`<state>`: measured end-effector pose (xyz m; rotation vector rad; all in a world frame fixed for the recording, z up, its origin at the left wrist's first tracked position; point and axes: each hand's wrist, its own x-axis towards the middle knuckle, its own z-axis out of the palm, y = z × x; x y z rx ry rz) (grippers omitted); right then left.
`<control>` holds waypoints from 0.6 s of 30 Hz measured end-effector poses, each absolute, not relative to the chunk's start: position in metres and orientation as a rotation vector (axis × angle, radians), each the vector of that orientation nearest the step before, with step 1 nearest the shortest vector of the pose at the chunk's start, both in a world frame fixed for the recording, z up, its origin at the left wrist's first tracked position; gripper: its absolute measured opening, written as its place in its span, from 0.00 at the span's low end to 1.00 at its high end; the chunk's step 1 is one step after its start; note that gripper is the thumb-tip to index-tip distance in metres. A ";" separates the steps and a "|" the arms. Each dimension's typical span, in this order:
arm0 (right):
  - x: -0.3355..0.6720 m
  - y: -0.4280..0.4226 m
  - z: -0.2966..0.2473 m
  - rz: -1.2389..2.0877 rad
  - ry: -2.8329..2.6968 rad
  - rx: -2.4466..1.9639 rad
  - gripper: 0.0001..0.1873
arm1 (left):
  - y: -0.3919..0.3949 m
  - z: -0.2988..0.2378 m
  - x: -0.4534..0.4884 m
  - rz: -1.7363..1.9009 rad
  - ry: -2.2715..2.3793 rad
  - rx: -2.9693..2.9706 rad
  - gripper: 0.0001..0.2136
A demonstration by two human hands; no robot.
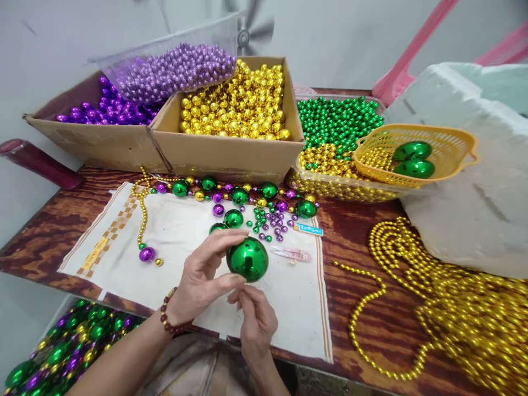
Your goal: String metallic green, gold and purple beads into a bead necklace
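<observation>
My left hand [202, 275] is closed around a large shiny green ball [247, 259], thumb below and fingers along its top. Just under the ball, my right hand [258, 319] is pinched; whatever lies between its fingertips is too small to make out. Beneath both hands spreads a white cloth [177, 236]. Loose green beads [259, 217] and light purple beads [277, 223] lie beyond the ball, beside another large green ball [234, 219]. Small snips with a pink handle [297, 254] rest to the right. A beaded garland [216, 198] stretches along the cloth's far side.
Boxes of purple balls [111, 110] and gold balls [235, 104] stand behind. A tub of green and gold beads [338, 121] carries a yellow basket [454, 144]. Gold bead strands [474, 319] heap at right, near a white foam box [437, 203]. A dark red flask [41, 165] is left.
</observation>
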<state>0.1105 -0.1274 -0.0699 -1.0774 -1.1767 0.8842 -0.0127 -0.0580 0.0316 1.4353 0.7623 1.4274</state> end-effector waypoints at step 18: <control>0.108 -0.113 -0.055 1.007 -1.201 -1.044 0.10 | -0.051 0.040 -0.016 1.450 0.826 1.387 0.20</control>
